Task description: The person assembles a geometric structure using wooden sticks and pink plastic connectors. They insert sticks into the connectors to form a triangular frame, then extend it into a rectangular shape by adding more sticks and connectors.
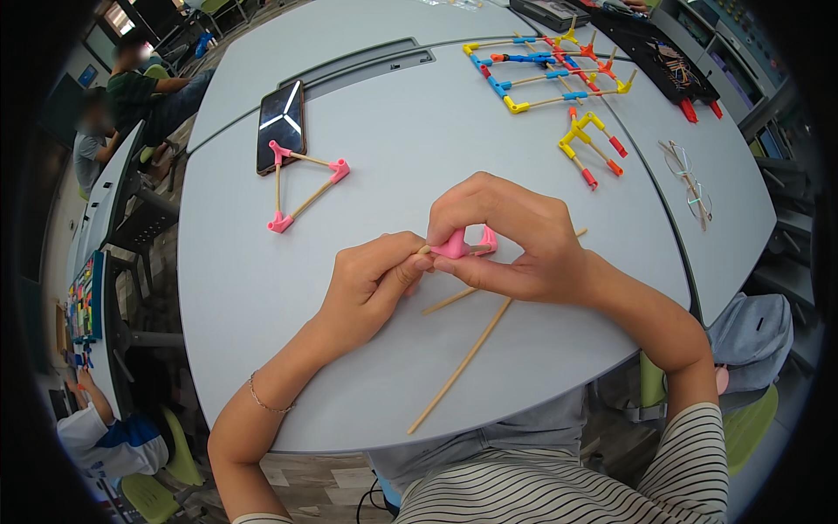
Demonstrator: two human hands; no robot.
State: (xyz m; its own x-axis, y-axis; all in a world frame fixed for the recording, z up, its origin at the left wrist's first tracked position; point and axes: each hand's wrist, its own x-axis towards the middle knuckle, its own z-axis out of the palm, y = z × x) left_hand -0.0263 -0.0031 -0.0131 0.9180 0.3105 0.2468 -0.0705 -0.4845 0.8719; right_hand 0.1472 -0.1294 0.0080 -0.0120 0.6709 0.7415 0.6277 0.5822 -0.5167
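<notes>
Over the near middle of the table (236,349) my two hands meet at a small pink joint. My right hand (537,240) is closed, with the pink connector (452,245) pinched between thumb and fingers. A wooden stick (425,250) enters that connector's left side, its end pinched by my left hand (371,279). Behind the right fingers shows a second pink connector (488,237), joined to the first by a short visible piece of stick. Under my right hand lie loose wooden sticks, one long stick (458,367) slanting toward the table's near edge and another (449,302) partly hidden.
Left of centre, a triangle of sticks and pink connectors (339,169) touches a dark phone (281,113). A colourful stick frame (517,106) and a smaller yellow-red piece (576,134) lie far right, near eyeglasses (690,188) and a black case (650,52). People sit at left.
</notes>
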